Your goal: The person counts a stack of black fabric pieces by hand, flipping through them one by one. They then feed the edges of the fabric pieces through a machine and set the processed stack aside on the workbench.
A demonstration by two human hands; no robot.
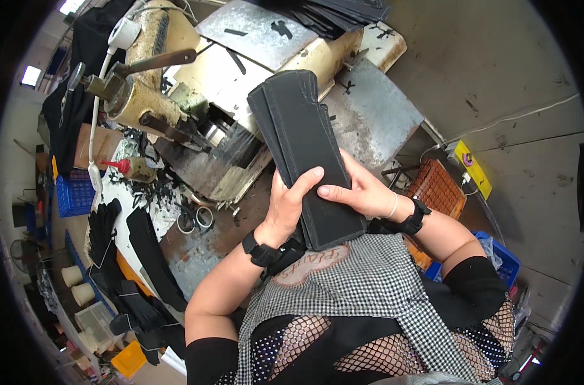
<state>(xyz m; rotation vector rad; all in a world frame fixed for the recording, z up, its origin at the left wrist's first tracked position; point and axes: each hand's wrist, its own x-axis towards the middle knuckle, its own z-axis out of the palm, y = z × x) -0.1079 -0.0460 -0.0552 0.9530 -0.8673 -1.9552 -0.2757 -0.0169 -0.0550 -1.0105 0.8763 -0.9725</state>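
Note:
A stack of long black leather-like pieces (308, 147) with stitched edges and a notch on one side is held up in front of my apron. My left hand (285, 205) grips its left edge, with the thumb lying on top. From the right side my right hand (362, 191) clasps the same stack, its thumb pointing at the left one. Most fingers of both hands are hidden behind the pieces. Just beyond stands a cream-coloured machine (253, 83) with a worn metal lever (160, 62).
Scissors (195, 219) and a red-tipped bottle (138, 169) lie left on the scrap-strewn table, near bundled black pieces (154, 256). More black pieces (333, 16) rest atop the machine. A brown slatted seat (436, 183) and blue basket (507, 263) stand at right.

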